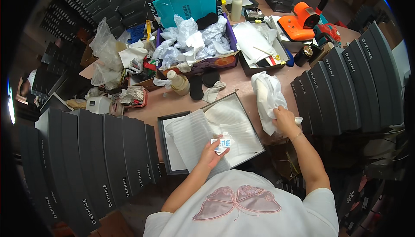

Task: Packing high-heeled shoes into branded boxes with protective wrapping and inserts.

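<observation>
left hand: (210,155) fingers closed on small white-and-blue packets (223,143), over the open shoebox (250,122); whether it touches the foam sheet (186,134) there, i cannot tell.
right hand: (285,121) gripping the tissue-wrapped bundle (264,91) near its 5 o'clock end; what the tissue covers stays hidden.
bundle's place: just outside the shoebox's 2 o'clock side, at 11 o'clock from the right hand and between 1 and 2 from the left; the right hand is the nearer.
bundle's long axis: roughly 11 to 5 o'clock, close to the line of the shoebox's right wall.
shoebox: on the counter (238,84), the foam sheet across its 9 o'clock half, white lining paper (231,113) on the other.
flanks: upright grey shoeboxes, one row (113,150) at 8 o'clock, another (330,96) at 3.
</observation>
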`<control>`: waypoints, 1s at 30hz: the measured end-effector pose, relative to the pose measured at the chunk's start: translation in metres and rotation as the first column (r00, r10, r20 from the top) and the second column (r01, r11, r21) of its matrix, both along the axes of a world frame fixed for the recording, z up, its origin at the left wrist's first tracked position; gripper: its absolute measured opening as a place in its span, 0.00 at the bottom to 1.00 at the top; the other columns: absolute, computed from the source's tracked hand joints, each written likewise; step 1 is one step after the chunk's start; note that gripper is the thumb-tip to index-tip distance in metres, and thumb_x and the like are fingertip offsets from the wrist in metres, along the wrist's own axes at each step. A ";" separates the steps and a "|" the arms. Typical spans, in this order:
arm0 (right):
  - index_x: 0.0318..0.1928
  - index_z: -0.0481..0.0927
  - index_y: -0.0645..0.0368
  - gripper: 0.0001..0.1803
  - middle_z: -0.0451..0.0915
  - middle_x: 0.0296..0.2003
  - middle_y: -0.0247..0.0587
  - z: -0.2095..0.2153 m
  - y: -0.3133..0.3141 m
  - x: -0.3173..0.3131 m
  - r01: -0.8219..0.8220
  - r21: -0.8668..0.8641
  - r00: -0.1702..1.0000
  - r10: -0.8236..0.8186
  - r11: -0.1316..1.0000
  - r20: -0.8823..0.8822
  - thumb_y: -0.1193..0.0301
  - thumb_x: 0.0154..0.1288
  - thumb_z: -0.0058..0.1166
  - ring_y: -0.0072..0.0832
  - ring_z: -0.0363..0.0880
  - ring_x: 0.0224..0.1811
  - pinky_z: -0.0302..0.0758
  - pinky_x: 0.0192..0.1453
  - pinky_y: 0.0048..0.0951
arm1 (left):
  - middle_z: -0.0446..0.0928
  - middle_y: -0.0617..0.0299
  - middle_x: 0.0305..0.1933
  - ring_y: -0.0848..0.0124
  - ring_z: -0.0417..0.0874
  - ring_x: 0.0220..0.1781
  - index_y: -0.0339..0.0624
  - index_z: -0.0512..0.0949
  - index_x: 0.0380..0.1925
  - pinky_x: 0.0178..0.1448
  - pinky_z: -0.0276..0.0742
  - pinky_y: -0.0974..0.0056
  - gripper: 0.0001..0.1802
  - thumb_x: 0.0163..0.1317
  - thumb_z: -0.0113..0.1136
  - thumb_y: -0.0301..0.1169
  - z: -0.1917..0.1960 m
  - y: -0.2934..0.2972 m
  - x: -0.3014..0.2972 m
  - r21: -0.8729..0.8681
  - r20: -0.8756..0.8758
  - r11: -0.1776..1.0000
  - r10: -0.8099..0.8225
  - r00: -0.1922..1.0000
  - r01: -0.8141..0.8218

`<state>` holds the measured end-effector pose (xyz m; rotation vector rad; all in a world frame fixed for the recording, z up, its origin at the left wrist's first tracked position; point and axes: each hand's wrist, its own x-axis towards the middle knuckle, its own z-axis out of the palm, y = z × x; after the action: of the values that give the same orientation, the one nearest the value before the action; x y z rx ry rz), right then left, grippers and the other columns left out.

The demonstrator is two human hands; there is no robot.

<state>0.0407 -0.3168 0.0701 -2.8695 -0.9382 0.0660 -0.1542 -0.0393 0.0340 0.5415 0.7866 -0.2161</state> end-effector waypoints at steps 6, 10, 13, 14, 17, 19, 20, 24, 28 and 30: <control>0.50 0.77 0.55 0.23 0.70 0.57 0.44 -0.004 0.088 -0.045 -0.221 0.238 0.974 0.226 0.946 0.006 0.67 0.52 0.61 0.39 0.64 0.62 0.66 0.55 0.44 | 0.74 0.55 0.53 0.65 0.80 0.49 0.39 0.68 0.56 0.44 0.85 0.58 0.16 0.69 0.45 0.26 -0.033 -0.040 0.000 0.331 -0.039 0.942 -0.039 0.998 0.050; 0.42 0.82 0.58 0.13 0.75 0.53 0.45 -0.070 0.107 -0.059 -0.214 0.356 0.972 0.233 0.910 -0.013 0.69 0.56 0.60 0.40 0.71 0.57 0.66 0.57 0.43 | 0.75 0.54 0.49 0.67 0.81 0.44 0.35 0.65 0.59 0.41 0.85 0.65 0.19 0.69 0.44 0.24 -0.050 -0.036 -0.005 0.561 0.052 0.827 -0.079 0.996 0.036; 0.42 0.83 0.62 0.10 0.79 0.47 0.45 -0.061 0.097 -0.060 0.186 0.675 0.926 0.102 0.713 -0.363 0.72 0.61 0.58 0.35 0.77 0.49 0.70 0.55 0.35 | 0.73 0.53 0.52 0.68 0.82 0.43 0.35 0.62 0.64 0.40 0.84 0.68 0.23 0.69 0.46 0.25 -0.051 -0.026 0.000 0.595 0.032 0.803 -0.052 0.998 0.023; 0.43 0.83 0.63 0.11 0.80 0.45 0.45 -0.052 0.091 -0.061 0.329 0.720 0.874 0.093 0.610 -0.478 0.72 0.62 0.57 0.32 0.78 0.46 0.71 0.53 0.31 | 0.72 0.52 0.55 0.66 0.80 0.47 0.35 0.60 0.65 0.44 0.82 0.67 0.26 0.68 0.48 0.26 -0.050 -0.025 0.001 0.608 -0.006 0.791 -0.088 0.996 0.074; 0.46 0.80 0.67 0.11 0.81 0.42 0.41 -0.030 0.078 -0.064 0.518 0.733 0.781 0.105 0.440 -0.615 0.74 0.67 0.53 0.23 0.77 0.43 0.72 0.49 0.21 | 0.64 0.47 0.63 0.58 0.72 0.60 0.35 0.54 0.69 0.57 0.73 0.64 0.34 0.64 0.53 0.28 -0.058 -0.021 0.004 0.650 -0.075 0.738 -0.177 0.981 0.183; 0.47 0.79 0.68 0.11 0.81 0.41 0.38 -0.003 0.076 -0.070 0.531 0.781 0.790 0.141 0.329 -0.597 0.74 0.69 0.51 0.22 0.77 0.43 0.72 0.49 0.22 | 0.57 0.44 0.69 0.54 0.63 0.68 0.35 0.50 0.70 0.67 0.64 0.62 0.39 0.62 0.56 0.30 -0.093 -0.021 0.009 0.695 -0.075 0.689 -0.214 0.974 0.205; 0.46 0.79 0.67 0.10 0.80 0.41 0.35 0.006 0.070 -0.070 0.519 0.801 0.810 0.128 0.299 -0.572 0.75 0.70 0.49 0.21 0.76 0.43 0.72 0.49 0.23 | 0.53 0.43 0.71 0.54 0.59 0.70 0.35 0.49 0.71 0.69 0.60 0.61 0.40 0.62 0.57 0.29 -0.068 -0.023 0.013 0.631 -0.069 0.751 -0.193 0.979 0.193; 0.50 0.76 0.62 0.11 0.79 0.41 0.33 -0.018 0.025 -0.058 0.680 0.733 0.725 0.150 -0.006 -0.672 0.72 0.71 0.48 0.20 0.76 0.44 0.72 0.48 0.21 | 0.50 0.44 0.73 0.56 0.54 0.73 0.37 0.47 0.72 0.73 0.53 0.59 0.42 0.61 0.57 0.28 -0.033 -0.021 0.008 0.695 -0.034 0.689 -0.251 0.967 0.203; 0.51 0.73 0.59 0.13 0.80 0.41 0.34 -0.062 -0.012 -0.069 0.947 0.307 0.314 0.073 -0.091 -0.947 0.66 0.73 0.43 0.20 0.79 0.42 0.76 0.41 0.20 | 0.50 0.38 0.72 0.50 0.54 0.74 0.30 0.51 0.69 0.74 0.53 0.56 0.42 0.59 0.60 0.30 0.004 -0.006 -0.021 0.992 0.047 0.126 -0.499 0.866 0.019; 0.50 0.77 0.62 0.16 0.82 0.35 0.39 -0.065 -0.049 -0.091 0.743 -0.018 0.092 -0.128 0.669 -0.988 0.64 0.72 0.43 0.25 0.83 0.30 0.79 0.29 0.24 | 0.53 0.37 0.71 0.48 0.58 0.72 0.30 0.52 0.68 0.73 0.55 0.54 0.40 0.60 0.59 0.30 -0.010 0.006 -0.032 0.997 -0.018 0.060 -0.400 0.916 0.046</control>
<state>-0.0501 -0.3663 0.0046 -1.7713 0.2791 1.1753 -0.1857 -0.0329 0.0236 2.0581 0.4416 0.1822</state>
